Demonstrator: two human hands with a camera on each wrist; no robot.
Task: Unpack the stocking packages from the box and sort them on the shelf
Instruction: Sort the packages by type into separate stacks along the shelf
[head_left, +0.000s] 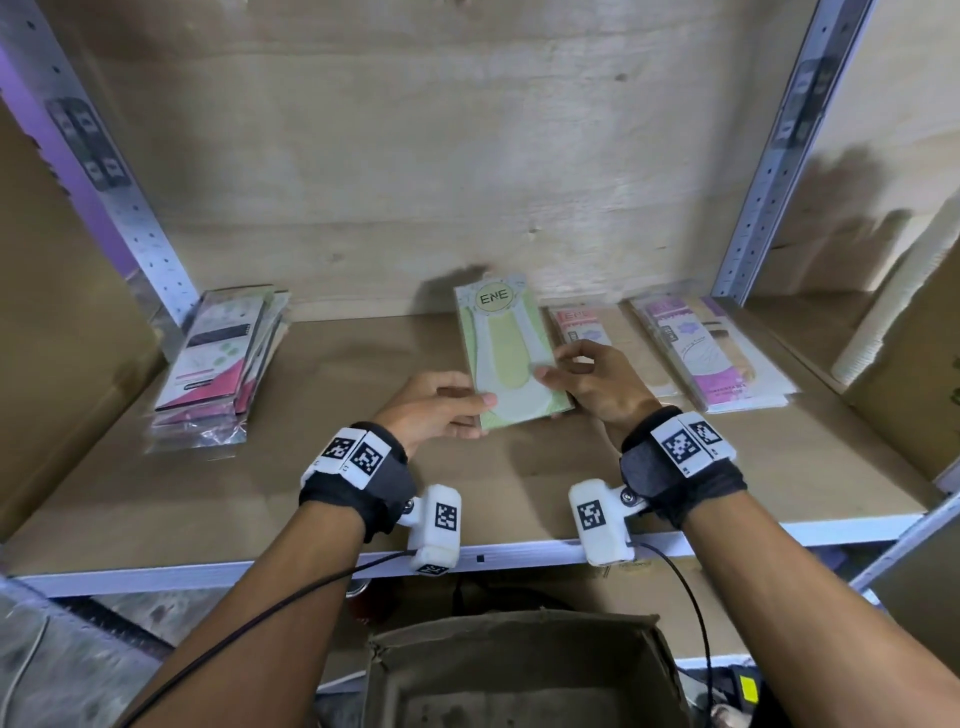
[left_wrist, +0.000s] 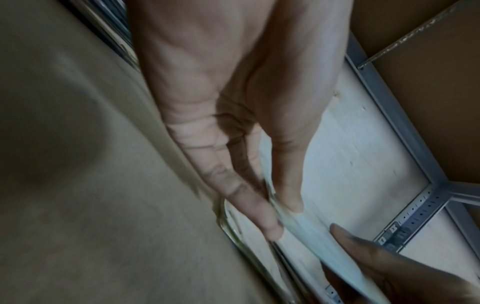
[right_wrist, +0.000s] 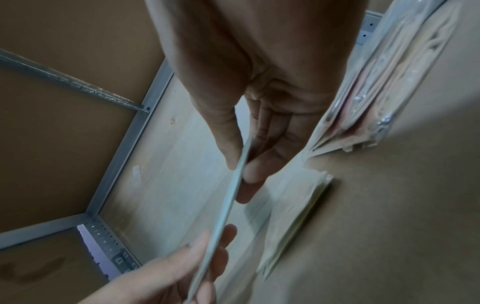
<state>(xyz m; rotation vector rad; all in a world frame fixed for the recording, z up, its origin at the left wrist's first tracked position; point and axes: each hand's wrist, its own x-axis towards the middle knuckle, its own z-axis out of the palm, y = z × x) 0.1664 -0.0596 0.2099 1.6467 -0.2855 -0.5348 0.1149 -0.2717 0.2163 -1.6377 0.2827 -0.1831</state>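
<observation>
A flat pale-green stocking package marked ENE is held over the middle of the shelf board. My left hand pinches its near left corner between thumb and fingers. My right hand pinches its right edge. The wrist views show the package edge-on, pinched by my right hand and my left hand. The open cardboard box sits below the shelf, between my forearms.
A stack of pink and dark packages lies at the shelf's left. A pink package pile and a purple package pile lie at the right. Perforated metal uprights frame the bay. Cardboard cartons stand on both sides.
</observation>
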